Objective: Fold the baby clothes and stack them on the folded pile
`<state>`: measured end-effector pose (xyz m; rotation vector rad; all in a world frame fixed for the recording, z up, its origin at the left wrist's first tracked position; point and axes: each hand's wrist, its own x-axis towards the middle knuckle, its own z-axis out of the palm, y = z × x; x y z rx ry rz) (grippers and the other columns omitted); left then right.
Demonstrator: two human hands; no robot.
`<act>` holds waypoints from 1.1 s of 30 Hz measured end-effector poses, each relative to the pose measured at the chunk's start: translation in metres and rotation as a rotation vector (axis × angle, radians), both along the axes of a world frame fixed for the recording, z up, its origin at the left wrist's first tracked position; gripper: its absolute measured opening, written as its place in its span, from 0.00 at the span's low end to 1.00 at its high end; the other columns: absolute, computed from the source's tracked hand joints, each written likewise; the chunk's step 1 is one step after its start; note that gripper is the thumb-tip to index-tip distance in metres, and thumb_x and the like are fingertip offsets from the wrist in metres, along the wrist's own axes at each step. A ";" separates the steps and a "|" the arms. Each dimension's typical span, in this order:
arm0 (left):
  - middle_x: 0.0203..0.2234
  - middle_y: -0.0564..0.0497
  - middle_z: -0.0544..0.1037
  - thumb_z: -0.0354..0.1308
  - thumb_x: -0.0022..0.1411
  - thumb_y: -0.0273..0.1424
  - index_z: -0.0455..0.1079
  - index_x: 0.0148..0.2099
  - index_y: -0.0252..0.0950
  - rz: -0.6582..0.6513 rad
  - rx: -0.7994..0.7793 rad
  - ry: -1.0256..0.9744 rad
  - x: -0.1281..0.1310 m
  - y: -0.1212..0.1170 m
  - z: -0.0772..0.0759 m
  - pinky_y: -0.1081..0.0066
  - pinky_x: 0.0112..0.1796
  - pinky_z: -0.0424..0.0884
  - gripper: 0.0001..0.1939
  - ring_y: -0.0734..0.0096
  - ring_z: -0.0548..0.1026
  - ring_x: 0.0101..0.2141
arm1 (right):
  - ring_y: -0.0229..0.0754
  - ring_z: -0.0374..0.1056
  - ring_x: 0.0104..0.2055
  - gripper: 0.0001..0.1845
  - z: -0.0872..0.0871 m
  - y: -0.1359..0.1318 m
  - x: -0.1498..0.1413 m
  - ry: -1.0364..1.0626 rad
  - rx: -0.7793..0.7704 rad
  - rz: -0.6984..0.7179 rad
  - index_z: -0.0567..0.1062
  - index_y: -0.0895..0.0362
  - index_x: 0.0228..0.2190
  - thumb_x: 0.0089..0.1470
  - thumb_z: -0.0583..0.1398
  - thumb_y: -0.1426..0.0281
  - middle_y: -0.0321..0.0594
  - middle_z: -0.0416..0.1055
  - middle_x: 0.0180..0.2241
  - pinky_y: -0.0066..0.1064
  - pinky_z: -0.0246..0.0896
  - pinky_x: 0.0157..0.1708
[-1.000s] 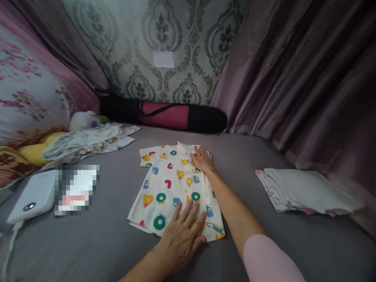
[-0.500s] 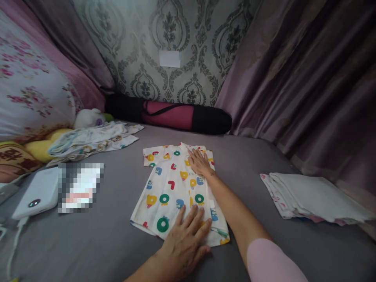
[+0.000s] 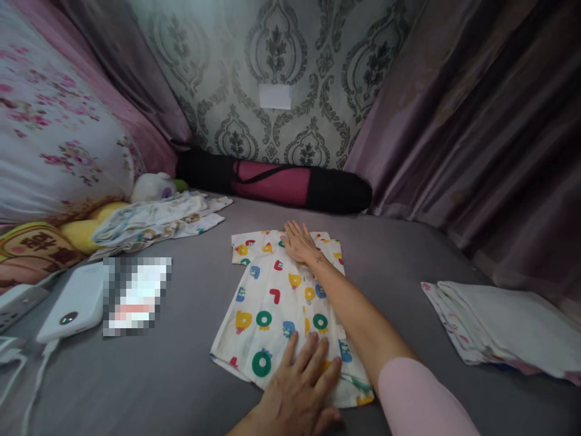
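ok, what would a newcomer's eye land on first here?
Probably the brightly printed shirt spread on the gray sheet, the right hand flat near its collar and the left hand at its hem. Next, perhaps, the black-and-magenta long bag lying along the patterned wall.

White shirt, multicoloured letter print; grey sheet.

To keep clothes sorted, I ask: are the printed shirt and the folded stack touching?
Apart: the head view shows grey sheet between printed shirt and folded stack.
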<state>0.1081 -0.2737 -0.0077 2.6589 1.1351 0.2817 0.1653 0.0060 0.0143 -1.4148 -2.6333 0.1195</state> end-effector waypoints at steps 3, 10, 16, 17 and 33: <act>0.67 0.41 0.46 0.40 0.67 0.51 0.36 0.70 0.42 -0.008 0.010 0.016 0.000 0.001 -0.002 0.41 0.59 0.49 0.37 0.45 0.45 0.65 | 0.46 0.37 0.69 0.36 -0.010 0.007 -0.009 0.001 -0.085 -0.064 0.51 0.68 0.64 0.64 0.36 0.57 0.49 0.42 0.67 0.41 0.29 0.65; 0.67 0.42 0.45 0.38 0.67 0.51 0.33 0.70 0.44 -0.007 -0.026 0.002 -0.002 0.000 0.003 0.40 0.59 0.48 0.36 0.46 0.43 0.66 | 0.42 0.36 0.69 0.39 0.007 0.019 0.013 0.134 -0.250 -0.067 0.47 0.65 0.65 0.63 0.32 0.53 0.46 0.40 0.68 0.34 0.34 0.65; 0.67 0.43 0.45 0.40 0.67 0.51 0.33 0.70 0.44 0.006 -0.023 -0.003 -0.001 -0.001 0.002 0.40 0.59 0.47 0.37 0.46 0.43 0.66 | 0.49 0.34 0.69 0.37 -0.002 0.008 0.059 0.059 -0.004 -0.271 0.51 0.70 0.63 0.63 0.36 0.57 0.52 0.43 0.67 0.42 0.28 0.65; 0.67 0.43 0.45 0.40 0.67 0.51 0.34 0.70 0.44 0.009 -0.021 -0.003 -0.001 -0.001 0.003 0.40 0.59 0.47 0.36 0.46 0.43 0.66 | 0.50 0.36 0.69 0.37 -0.008 0.007 0.063 0.036 0.007 -0.295 0.52 0.71 0.63 0.63 0.37 0.57 0.54 0.44 0.66 0.43 0.29 0.64; 0.65 0.38 0.54 0.41 0.68 0.48 0.52 0.67 0.39 0.062 0.039 0.037 0.001 -0.007 0.021 0.43 0.59 0.49 0.30 0.47 0.48 0.65 | 0.47 0.32 0.69 0.35 -0.013 -0.066 0.088 0.087 -0.138 -0.262 0.50 0.66 0.64 0.64 0.38 0.57 0.49 0.40 0.68 0.42 0.24 0.65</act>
